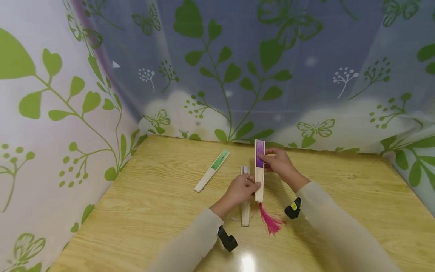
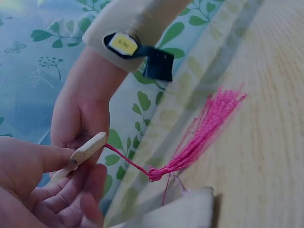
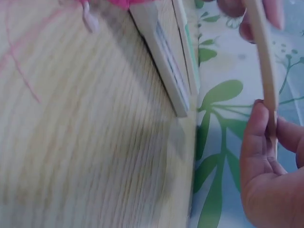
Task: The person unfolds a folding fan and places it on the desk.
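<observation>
Head view: farthest left, flat on the wood-grain table [image 1: 142, 196], green fan [image 1: 212, 170], folded, long axis slanting up and to the right, well apart from both hands. Next, left hand [image 1: 239, 189], thumb and fingers pinching the near, wooden end of the purple fan [image 1: 259, 172]. Below that hand and partly covered by it, third fan [image 1: 245, 211], folded, lying on the table nearly parallel to the purple one; touched by the hand or not, impossible to tell. Just right of it, that purple fan, closed and raised off the table between both hands, long axis running almost straight from near to far, coloured part at the far end, pink tassel [image 1: 270, 223] trailing rightward from the near end. Then right hand [image 1: 280, 162], thumb and fingers pinching the coloured part from its right edge. Neither hand nearer: both already in contact, one toward each end. Around the table, from left: pale cloth [image 1: 34, 126] with green leaves; behind the far edge, blue-grey cloth [image 1: 312, 83] with leaves and butterflies.
</observation>
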{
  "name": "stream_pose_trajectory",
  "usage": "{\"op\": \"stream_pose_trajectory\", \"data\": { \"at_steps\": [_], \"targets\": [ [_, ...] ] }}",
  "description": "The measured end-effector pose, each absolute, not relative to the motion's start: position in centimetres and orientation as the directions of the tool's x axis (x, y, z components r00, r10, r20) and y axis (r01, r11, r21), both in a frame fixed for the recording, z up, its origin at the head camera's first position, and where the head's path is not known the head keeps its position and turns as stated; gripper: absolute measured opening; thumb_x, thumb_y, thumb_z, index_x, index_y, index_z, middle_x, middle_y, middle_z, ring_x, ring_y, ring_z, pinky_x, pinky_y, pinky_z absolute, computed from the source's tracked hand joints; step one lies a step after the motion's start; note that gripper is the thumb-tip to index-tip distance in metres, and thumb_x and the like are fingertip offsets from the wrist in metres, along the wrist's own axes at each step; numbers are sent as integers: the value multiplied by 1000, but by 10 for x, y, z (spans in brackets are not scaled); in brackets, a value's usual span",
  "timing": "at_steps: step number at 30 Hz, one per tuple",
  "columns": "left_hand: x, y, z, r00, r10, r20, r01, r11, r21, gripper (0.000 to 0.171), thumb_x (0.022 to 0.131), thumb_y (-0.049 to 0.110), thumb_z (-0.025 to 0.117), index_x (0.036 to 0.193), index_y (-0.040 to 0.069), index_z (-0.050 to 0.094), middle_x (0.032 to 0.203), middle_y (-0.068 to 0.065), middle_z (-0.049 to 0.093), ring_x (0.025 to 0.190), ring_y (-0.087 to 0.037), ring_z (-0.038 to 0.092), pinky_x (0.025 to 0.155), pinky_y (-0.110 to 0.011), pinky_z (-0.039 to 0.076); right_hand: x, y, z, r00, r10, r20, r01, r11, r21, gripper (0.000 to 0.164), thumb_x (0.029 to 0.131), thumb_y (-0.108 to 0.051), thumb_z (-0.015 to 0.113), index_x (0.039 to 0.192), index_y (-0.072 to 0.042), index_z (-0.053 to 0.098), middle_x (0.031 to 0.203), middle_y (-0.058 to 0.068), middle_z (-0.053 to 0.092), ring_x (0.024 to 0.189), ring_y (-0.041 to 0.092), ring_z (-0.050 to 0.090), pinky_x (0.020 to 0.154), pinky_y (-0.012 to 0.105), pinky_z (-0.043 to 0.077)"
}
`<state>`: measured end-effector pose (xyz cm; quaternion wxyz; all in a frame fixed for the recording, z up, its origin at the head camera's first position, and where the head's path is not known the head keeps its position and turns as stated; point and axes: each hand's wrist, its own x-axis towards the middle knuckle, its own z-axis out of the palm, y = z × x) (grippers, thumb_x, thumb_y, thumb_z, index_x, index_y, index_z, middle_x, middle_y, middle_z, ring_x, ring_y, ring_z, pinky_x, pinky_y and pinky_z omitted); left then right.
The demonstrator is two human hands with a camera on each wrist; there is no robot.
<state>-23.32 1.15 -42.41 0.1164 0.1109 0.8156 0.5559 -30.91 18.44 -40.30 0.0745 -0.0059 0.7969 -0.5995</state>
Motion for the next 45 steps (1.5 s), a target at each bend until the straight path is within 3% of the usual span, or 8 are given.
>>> {"op": "stream_pose_trajectory", "data": {
  "at_steps": [6, 10, 17, 24, 33, 45],
  "targets": [
    [-228, 6, -431, -954, 288, -84, -26, 198, 980, 24, 97, 20, 62, 99, -3, 65, 77, -5, 65, 60, -13, 60, 56, -28, 55, -294, 191, -399, -968, -208, -143, 99, 211, -972, 46, 101, -11, 52, 140, 7, 38, 88, 3, 66, 75, 13, 66, 86, 42, 55],
    [-224, 0, -435, -941, 322, -106, -75, 107, 991, 25, 98, 18, 61, 102, -6, 66, 77, -5, 64, 60, -11, 60, 58, -28, 57, -286, 194, -397, -949, -277, -149, 111, 149, -983, 50, 102, -9, 50, 145, 7, 32, 88, 2, 69, 78, 13, 68, 92, 48, 50],
    [-215, -16, -441, -913, 378, -153, -140, 62, 988, 23, 98, 9, 59, 111, -9, 61, 82, -6, 65, 65, -12, 61, 64, -30, 58, -273, 194, -403, -907, -387, -170, 168, 39, -985, 53, 101, -4, 49, 146, 12, 25, 90, 0, 70, 79, 11, 68, 89, 39, 53],
    [-212, -23, -442, -905, 389, -173, -169, 45, 985, 21, 97, 8, 60, 108, -9, 61, 81, -6, 63, 68, -12, 63, 64, -30, 59, -267, 189, -410, -894, -419, -158, 149, 55, -987, 49, 102, -5, 49, 141, 16, 31, 93, 0, 71, 82, 10, 68, 91, 40, 52],
    [-214, -25, -444, -896, 405, -182, -185, 32, 982, 17, 95, 5, 62, 107, -7, 59, 85, -6, 62, 69, -13, 63, 66, -29, 58, -267, 184, -416, -897, -411, -162, 167, 24, -986, 38, 101, -4, 49, 129, 20, 40, 89, -1, 67, 77, 9, 66, 78, 26, 56],
    [-214, -24, -443, -908, 396, -136, -127, 49, 991, 13, 93, -1, 62, 102, -9, 58, 82, -6, 62, 67, -12, 61, 64, -25, 57, -266, 182, -416, -894, -417, -162, 182, -7, -983, 24, 101, -6, 50, 119, 9, 50, 88, -1, 66, 76, 9, 65, 80, 29, 56]
  ]
}}
